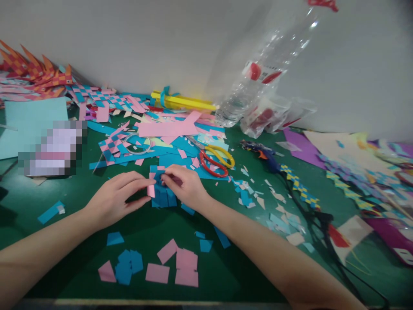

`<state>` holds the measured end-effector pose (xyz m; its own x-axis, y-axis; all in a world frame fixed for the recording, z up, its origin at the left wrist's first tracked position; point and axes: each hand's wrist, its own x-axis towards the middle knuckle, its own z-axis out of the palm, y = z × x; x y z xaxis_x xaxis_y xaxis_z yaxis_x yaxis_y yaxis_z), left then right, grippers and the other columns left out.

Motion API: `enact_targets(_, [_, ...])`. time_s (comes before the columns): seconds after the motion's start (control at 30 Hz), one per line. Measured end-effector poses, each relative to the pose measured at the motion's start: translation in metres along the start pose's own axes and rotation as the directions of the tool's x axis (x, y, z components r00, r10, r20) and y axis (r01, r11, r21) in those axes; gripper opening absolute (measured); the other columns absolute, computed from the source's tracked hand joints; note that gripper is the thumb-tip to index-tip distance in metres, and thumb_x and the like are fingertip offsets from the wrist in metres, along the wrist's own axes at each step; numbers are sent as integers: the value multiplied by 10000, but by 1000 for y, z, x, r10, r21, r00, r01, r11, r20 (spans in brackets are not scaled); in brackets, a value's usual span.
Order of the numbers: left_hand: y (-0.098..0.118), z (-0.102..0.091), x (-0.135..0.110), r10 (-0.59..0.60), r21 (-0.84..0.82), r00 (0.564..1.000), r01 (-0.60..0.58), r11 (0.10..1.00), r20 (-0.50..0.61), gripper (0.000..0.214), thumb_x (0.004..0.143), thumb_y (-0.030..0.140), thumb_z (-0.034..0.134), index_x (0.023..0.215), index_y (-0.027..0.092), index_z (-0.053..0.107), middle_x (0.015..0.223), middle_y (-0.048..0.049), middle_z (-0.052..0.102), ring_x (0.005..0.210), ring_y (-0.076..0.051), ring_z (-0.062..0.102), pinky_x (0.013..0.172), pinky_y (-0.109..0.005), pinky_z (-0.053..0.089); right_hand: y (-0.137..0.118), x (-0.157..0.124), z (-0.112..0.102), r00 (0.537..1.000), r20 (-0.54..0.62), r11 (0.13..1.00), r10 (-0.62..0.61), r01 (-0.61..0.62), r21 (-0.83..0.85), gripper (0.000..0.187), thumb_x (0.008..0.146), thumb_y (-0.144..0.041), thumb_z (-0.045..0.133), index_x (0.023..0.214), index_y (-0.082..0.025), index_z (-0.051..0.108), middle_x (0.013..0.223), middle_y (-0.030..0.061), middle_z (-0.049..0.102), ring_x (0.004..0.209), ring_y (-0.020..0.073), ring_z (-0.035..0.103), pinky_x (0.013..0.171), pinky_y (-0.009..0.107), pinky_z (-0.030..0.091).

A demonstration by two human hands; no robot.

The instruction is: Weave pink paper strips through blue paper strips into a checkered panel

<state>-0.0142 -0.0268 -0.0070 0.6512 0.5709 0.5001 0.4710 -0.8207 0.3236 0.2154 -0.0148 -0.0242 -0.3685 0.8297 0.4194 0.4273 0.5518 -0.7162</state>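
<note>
A blue paper piece [164, 199] cut into parallel strips lies on the green table between my hands. A pink paper strip [151, 189] runs along its left side. My left hand [121, 196] has its thumb and fingers closed on the edge of that pink strip. My right hand [185, 183] pinches at the upper right of the blue paper, its fingertips partly hiding one strip. Just behind them lie scissors [214, 161] with one red and one yellow handle. Loose pink paper pieces [157, 273] and blue paper pieces [124, 267] are scattered in front.
A phone [54, 150] with a blurred screen stands at the left. Woven paper fish [112, 146] and piled scraps sit behind. A clear plastic bottle [267, 64] leans against the wall. A blue glue gun [269, 161] lies to the right, its black cord running toward the front edge.
</note>
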Motion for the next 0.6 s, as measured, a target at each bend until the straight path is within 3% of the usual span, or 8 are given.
enact_targets(0.2, [1,2,1,71,73,993,-78,994,90,297,967,252,526,1259,199,541,1056,-70,678,986,-190,637,861,-330,508,-2,2,-2,998,-6,994,64,-63,86,187,958,-323,491,884,-195,604,810,19,666,693,138,681,657,267,521])
enact_targets(0.37, [4,1,2,17,68,984,-30,997,178,358,983,258,481,1337,209,471,1084,-64,681,1008,-199,628,898,-352,485,-3,4,-3,997,-71,999,39,-38,23,180,925,-320,522,825,-198,609,767,19,665,683,143,627,641,266,487])
enact_targets(0.6, [5,0,3,41,102,970,-67,992,239,274,985,220,447,1227,202,573,1075,-65,669,1001,-203,606,904,-367,449,-5,5,-5,993,-31,991,112,-110,79,214,943,-330,491,794,-201,576,725,12,660,659,144,637,613,262,490])
